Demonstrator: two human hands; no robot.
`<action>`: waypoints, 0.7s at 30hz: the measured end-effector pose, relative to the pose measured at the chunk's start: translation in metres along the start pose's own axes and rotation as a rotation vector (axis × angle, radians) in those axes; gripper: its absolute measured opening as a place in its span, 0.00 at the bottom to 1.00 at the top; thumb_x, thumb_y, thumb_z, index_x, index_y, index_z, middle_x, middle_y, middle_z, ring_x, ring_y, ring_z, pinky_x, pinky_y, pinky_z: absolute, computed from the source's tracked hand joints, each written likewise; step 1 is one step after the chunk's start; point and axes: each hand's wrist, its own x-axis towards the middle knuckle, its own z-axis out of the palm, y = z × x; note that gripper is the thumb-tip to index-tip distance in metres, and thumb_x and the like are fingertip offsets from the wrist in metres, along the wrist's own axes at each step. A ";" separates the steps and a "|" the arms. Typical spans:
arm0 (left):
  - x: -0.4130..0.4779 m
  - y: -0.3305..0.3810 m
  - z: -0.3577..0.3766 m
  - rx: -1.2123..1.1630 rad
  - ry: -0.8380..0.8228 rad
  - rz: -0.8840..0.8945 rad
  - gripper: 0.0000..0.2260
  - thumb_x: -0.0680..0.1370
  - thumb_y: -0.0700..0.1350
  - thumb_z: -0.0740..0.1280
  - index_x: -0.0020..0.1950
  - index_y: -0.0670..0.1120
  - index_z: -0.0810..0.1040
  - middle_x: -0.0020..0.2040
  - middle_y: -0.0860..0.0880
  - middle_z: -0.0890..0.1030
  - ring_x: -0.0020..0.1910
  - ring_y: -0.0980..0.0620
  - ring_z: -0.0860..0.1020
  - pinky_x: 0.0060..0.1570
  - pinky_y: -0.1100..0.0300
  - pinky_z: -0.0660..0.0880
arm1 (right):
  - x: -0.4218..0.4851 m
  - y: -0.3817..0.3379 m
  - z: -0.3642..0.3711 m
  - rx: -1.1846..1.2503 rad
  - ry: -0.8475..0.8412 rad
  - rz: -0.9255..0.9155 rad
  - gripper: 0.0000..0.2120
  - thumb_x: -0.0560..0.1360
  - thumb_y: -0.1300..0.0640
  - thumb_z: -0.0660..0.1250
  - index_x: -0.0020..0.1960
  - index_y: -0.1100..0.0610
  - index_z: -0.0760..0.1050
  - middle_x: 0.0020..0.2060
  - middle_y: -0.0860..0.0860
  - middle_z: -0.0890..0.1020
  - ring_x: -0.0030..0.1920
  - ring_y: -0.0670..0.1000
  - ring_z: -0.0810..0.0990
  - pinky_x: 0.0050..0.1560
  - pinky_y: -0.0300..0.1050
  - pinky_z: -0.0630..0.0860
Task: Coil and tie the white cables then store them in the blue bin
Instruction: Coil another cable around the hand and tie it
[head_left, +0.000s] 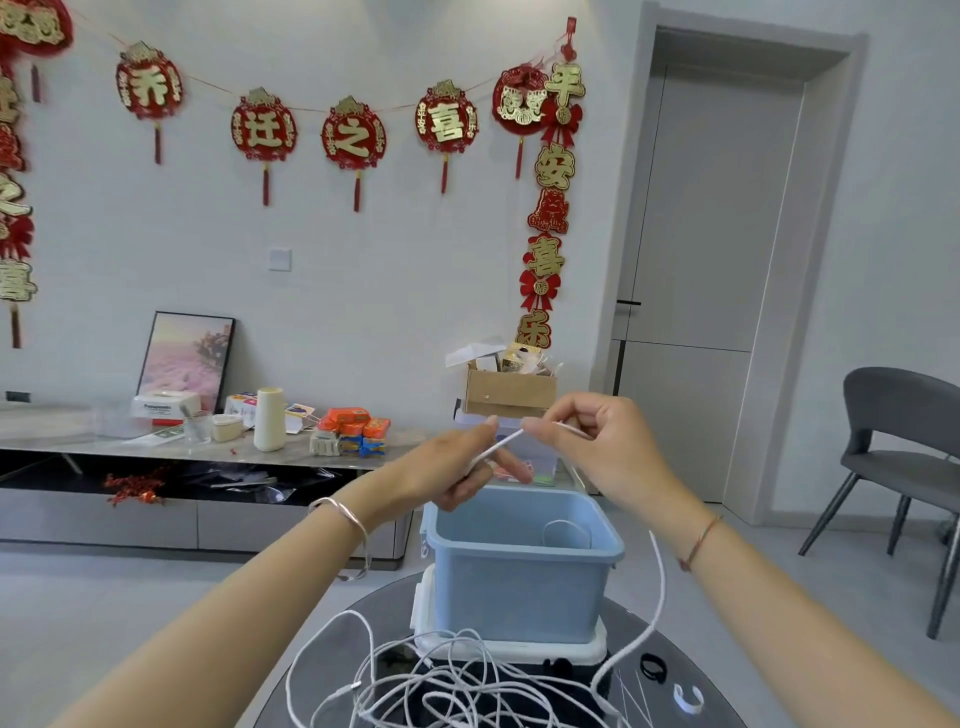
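Both my hands are raised above the blue bin (519, 587), stretching a short length of white cable (506, 441) between them. My left hand (457, 470) grips the cable's lower end in curled fingers. My right hand (587, 441) pinches the upper end with thumb and forefinger. From the right hand the same cable drops past my right wrist (661, 587) down to a tangled heap of white cables (441, 686) on the round dark table in front of the bin. A coiled white cable (566, 532) lies inside the bin.
The bin stands on a white box (511, 647) on the round table (691, 649). A black ring (653, 666) and a white clip (688, 696) lie at the table's right. A grey chair (904, 467) stands to the right, a low cluttered cabinet (208, 452) behind.
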 end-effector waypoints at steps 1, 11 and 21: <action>-0.002 0.004 0.000 -0.092 -0.079 -0.021 0.29 0.83 0.57 0.45 0.51 0.42 0.81 0.25 0.50 0.60 0.21 0.57 0.58 0.23 0.66 0.57 | 0.002 -0.001 -0.001 0.023 0.005 0.005 0.11 0.70 0.56 0.73 0.37 0.64 0.78 0.23 0.49 0.72 0.23 0.42 0.65 0.27 0.31 0.63; -0.003 0.031 0.003 -0.734 -0.327 0.077 0.22 0.80 0.55 0.51 0.37 0.46 0.78 0.19 0.55 0.60 0.16 0.60 0.54 0.17 0.69 0.54 | 0.003 0.011 0.017 0.362 0.019 0.246 0.11 0.75 0.50 0.65 0.36 0.52 0.78 0.23 0.45 0.67 0.22 0.43 0.61 0.23 0.33 0.60; 0.015 0.024 -0.009 -0.901 0.336 0.288 0.22 0.83 0.56 0.47 0.57 0.46 0.77 0.26 0.55 0.75 0.25 0.59 0.75 0.25 0.68 0.71 | -0.023 0.039 0.036 0.038 -0.277 0.314 0.15 0.83 0.58 0.53 0.63 0.56 0.74 0.26 0.49 0.72 0.19 0.41 0.63 0.21 0.32 0.61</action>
